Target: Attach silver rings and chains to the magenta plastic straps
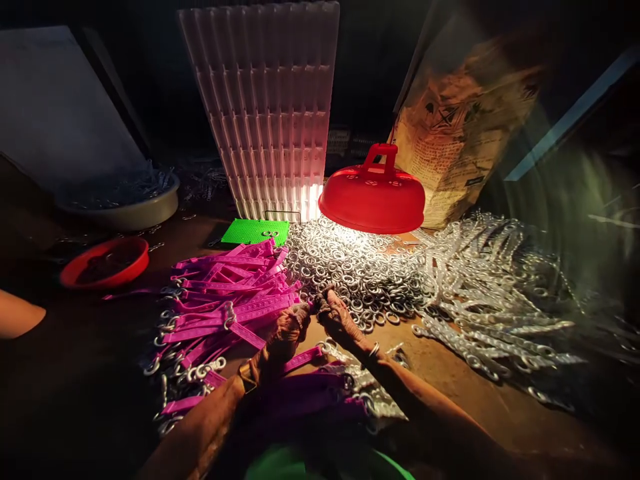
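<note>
My left hand [294, 325] is closed near the right edge of a heap of magenta straps [235, 300] with metal clips. Close beside it, my right hand [334, 312] is also closed, at the front edge of a pile of silver rings [365, 273]. A small bit of magenta shows between the two hands; what the fingers grip is mostly hidden. Below my wrists lie more magenta straps [315, 390] and clear strips [383, 400] with rings.
A red lamp [373, 197] hangs low over the rings. Behind stand a ribbed panel [280, 113] and a paper sack [450, 133]. Clear strips [495, 300] lie right; a green tray [250, 232], red bowl [140, 263] and white basin [150, 212] sit left. Someone's arm [17, 315] shows far left.
</note>
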`<action>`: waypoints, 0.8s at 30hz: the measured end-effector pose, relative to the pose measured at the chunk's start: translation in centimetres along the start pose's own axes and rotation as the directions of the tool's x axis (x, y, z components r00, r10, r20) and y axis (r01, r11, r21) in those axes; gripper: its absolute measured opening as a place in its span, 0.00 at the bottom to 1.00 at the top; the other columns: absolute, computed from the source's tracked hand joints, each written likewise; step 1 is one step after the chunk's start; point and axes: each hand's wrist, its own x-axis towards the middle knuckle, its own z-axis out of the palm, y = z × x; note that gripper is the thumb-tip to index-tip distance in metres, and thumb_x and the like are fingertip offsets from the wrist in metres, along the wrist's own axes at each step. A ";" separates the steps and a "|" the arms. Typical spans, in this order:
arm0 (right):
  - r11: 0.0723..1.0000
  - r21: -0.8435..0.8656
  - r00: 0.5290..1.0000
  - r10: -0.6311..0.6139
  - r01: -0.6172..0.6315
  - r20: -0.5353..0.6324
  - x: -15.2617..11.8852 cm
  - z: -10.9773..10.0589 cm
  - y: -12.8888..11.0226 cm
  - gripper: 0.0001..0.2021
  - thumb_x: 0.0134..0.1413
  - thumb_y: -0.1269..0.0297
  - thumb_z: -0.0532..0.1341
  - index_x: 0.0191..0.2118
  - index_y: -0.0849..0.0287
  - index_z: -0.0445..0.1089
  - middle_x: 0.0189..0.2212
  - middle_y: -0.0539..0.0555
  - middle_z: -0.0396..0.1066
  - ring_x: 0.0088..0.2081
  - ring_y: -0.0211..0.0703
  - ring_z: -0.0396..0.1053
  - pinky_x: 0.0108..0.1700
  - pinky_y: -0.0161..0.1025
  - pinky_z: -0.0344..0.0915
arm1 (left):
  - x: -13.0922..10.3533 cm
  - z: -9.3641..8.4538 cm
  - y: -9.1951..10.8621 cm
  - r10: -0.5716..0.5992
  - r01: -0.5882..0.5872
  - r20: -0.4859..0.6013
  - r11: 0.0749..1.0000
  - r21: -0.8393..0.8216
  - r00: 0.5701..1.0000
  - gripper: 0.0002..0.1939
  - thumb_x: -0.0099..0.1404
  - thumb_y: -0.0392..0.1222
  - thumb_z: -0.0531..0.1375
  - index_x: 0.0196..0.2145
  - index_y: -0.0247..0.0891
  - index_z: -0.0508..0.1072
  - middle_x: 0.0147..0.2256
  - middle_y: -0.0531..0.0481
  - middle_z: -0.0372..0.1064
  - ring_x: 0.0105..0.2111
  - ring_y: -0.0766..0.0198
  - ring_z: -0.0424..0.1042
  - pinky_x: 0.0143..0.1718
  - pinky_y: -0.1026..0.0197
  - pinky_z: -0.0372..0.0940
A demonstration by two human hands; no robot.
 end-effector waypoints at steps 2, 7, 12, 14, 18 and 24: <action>1.000 -0.022 1.000 0.002 -0.002 0.017 0.1 -0.1 -0.1 0.08 0.51 0.59 0.48 0.27 0.56 0.50 0.22 0.47 0.54 0.23 0.34 0.51 0.24 0.32 0.55 | -0.5 0.2 0.6 0.018 -0.006 -0.044 0.966 0.258 0.999 0.16 0.59 0.55 0.50 0.24 0.40 0.61 0.18 0.57 0.44 0.16 0.72 0.42 0.16 0.67 0.40; 0.992 -0.091 0.978 -0.073 0.093 0.197 0.7 -1.6 -1.9 0.09 0.52 0.59 0.48 0.26 0.57 0.52 0.23 0.48 0.57 0.25 0.35 0.54 0.26 0.33 0.57 | -1.6 0.5 1.8 0.001 0.010 -0.032 0.949 0.315 0.999 0.16 0.55 0.53 0.51 0.23 0.37 0.63 0.18 0.54 0.54 0.16 0.71 0.51 0.15 0.67 0.46; 0.947 -0.215 0.869 -0.110 0.239 0.482 -1.0 -3.6 -5.4 0.11 0.58 0.57 0.50 0.33 0.60 0.60 0.24 0.49 0.63 0.24 0.33 0.57 0.26 0.31 0.55 | -2.7 -0.2 4.3 -0.095 0.090 0.082 0.994 0.067 0.992 0.18 0.47 0.54 0.59 0.20 0.37 0.60 0.13 0.60 0.48 0.13 0.76 0.44 0.15 0.68 0.40; 0.943 -0.248 0.863 -0.072 0.222 0.500 -3.1 -4.0 -6.5 0.11 0.58 0.58 0.53 0.41 0.60 0.60 0.22 0.47 0.63 0.21 0.31 0.55 0.24 0.30 0.52 | -3.4 -0.7 5.4 -0.209 0.196 0.121 0.975 0.107 0.970 0.20 0.44 0.54 0.62 0.18 0.37 0.60 0.11 0.62 0.47 0.12 0.77 0.43 0.14 0.67 0.37; 0.928 -0.303 0.854 -0.031 0.218 0.519 -8.3 -4.0 -7.8 0.11 0.57 0.62 0.54 0.44 0.59 0.56 0.24 0.48 0.65 0.22 0.32 0.55 0.23 0.31 0.49 | -5.4 -1.2 5.8 -0.365 0.303 0.219 0.914 0.271 0.905 0.22 0.45 0.56 0.65 0.17 0.35 0.62 0.11 0.61 0.47 0.11 0.77 0.42 0.14 0.66 0.35; 0.932 -0.340 0.851 0.077 0.124 0.519 -13.1 -3.3 -6.9 0.14 0.53 0.61 0.57 0.44 0.59 0.57 0.25 0.50 0.67 0.22 0.34 0.53 0.24 0.34 0.47 | -9.4 -0.8 3.3 -0.330 0.295 0.460 0.944 0.147 0.824 0.25 0.53 0.58 0.61 0.16 0.32 0.63 0.18 0.55 0.55 0.19 0.74 0.51 0.21 0.66 0.47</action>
